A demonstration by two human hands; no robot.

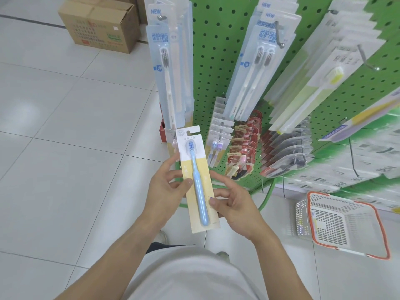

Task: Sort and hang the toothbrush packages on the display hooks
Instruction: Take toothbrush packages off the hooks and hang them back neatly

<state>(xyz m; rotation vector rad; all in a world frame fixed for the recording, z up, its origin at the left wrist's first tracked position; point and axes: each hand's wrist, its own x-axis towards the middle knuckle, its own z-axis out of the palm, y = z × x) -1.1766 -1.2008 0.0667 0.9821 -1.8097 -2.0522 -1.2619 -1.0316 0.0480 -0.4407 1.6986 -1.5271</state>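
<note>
Bright even indoor light, soft shadows, wide-angle bending at edges, right side motion-blurred

Beside the green pegboard, the right-hand shelf stock is blurred beyond reading. The white basket below it smears at its near rim. The cardboard box left of the pegboard is cut by the top edge.

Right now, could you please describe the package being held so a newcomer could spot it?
In front of the green pegboard, both hands hold one package. Unlike the clear packs hanging above, it has a white-and-yellow card with a single light-blue toothbrush.
</note>
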